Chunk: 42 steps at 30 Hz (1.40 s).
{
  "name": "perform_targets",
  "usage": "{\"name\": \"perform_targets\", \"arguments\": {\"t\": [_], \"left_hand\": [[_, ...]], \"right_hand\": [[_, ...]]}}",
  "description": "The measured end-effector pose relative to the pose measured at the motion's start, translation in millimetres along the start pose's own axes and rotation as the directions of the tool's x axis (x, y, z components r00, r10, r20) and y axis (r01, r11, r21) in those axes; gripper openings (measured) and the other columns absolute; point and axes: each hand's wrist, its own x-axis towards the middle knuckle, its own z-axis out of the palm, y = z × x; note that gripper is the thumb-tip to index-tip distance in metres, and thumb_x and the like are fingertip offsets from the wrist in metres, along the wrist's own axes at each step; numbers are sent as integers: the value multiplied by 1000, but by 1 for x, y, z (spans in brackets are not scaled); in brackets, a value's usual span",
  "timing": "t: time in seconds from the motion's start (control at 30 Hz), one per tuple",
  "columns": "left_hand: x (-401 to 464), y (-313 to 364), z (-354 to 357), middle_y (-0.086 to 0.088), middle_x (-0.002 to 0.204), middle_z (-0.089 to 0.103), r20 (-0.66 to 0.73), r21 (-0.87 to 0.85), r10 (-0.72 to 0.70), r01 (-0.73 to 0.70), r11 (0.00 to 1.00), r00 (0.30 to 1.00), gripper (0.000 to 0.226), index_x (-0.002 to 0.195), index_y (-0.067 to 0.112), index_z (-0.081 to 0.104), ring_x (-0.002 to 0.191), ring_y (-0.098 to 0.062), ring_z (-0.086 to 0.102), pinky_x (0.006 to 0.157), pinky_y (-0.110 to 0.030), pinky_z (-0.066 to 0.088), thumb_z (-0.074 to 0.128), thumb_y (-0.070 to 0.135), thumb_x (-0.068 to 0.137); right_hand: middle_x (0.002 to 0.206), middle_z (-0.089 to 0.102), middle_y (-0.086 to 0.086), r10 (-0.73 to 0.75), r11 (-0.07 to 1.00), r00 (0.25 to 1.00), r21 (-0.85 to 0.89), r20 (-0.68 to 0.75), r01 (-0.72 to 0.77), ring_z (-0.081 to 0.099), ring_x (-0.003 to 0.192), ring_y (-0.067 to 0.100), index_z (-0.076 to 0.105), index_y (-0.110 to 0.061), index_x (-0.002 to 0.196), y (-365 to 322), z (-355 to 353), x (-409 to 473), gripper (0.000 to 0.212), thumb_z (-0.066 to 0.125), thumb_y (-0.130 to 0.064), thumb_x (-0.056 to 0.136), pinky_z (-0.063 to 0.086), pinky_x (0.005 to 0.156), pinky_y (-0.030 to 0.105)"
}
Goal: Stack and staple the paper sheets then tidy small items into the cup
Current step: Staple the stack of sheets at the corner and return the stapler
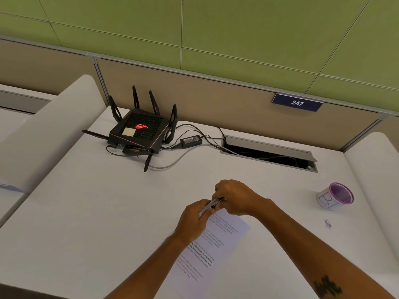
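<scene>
The stapling step, seen from the head camera. The paper sheets lie printed side up on the white surface, directly beneath and nearer than the hands, with their far corner lifted into the grasp. The left hand is closed on that corner from the left. The right hand is clenched over a small dark stapler, which is pressed between the two hands at the corner of the sheets. Whether a staple has been driven cannot be told, as the jaws are covered by the fingers.

The cup, purple-rimmed and lying tilted on its side, rests well apart to the right of the right hand, its mouth turned toward the upper right. A small dark cluster of items lies between the cup and the right forearm; its nature is too small to make out. A router stands well beyond the hands at the far left.

Stapling is judged to be in hand. The next move calls for a firm squeeze with the sheet edges kept aligned; tidying into the cup is not yet begun.
</scene>
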Motion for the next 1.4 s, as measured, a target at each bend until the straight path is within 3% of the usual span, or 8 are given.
{"name": "perform_targets", "arguments": {"t": [0.27,0.37,0.5,0.6,0.8,0.97,1.2,1.4], "left_hand": [[5,4,-6,13,140,62,30,-94,-43,46,995,999,51,151,27,50,121,-6,64,100,-18,53,63,33,102],[5,0,-9,7,134,66,6,-84,-113,114,990,994,49,146,32,50,111,-18,71,92,-33,63,63,40,100],[2,7,-14,5,116,70,-55,-126,-175,167,978,983,24,125,33,56,90,-17,74,68,-20,62,62,33,103],[1,12,-17,5,109,71,-101,-155,-193,176,972,976,16,120,33,58,88,-17,73,65,-18,60,59,31,104],[-3,27,-15,2,105,76,-163,-317,-280,218,923,946,14,117,31,65,84,-17,78,67,-25,63,57,33,105],[-10,38,-7,4,104,79,-193,-382,-292,202,902,937,18,116,32,70,86,-16,78,74,-32,66,55,32,107],[-30,61,-1,9,120,77,-145,-532,-288,171,829,946,29,130,30,70,107,-14,75,86,-42,66,51,24,109],[-44,75,-4,9,129,74,-93,-581,-216,123,804,972,32,131,29,71,118,-14,71,86,-45,66,50,17,109]], "right_hand": [[109,70,-8,111,989,993,105,-25,-108,62,91,10,70,-27,119,11,5,-4,34,76,-35,86,42,72,14],[124,67,-7,228,961,970,179,-83,-210,64,103,14,64,-27,127,15,5,-7,42,75,-35,87,41,79,14],[127,61,-7,424,818,895,484,-138,-312,63,104,9,56,-26,131,14,10,-17,47,75,-22,89,47,88,16],[126,60,-9,518,692,839,659,-168,-295,62,109,4,54,-23,134,4,20,-29,47,72,-14,91,50,94,19],[97,70,-9,687,491,710,820,-157,-294,67,87,5,66,-25,103,-39,54,-47,21,74,-14,87,54,76,19],[85,72,-12,719,492,657,834,-227,-250,68,77,3,68,-28,94,-69,72,-51,11,72,-18,91,52,66,12],[103,75,-15,708,498,653,846,-270,-190,67,92,-9,69,-28,116,-85,68,-55,28,74,-33,89,54,75,7],[107,75,-17,674,534,677,828,-296,-169,70,95,2,69,-28,123,-80,67,-65,36,75,-32,89,59,83,17]]}}
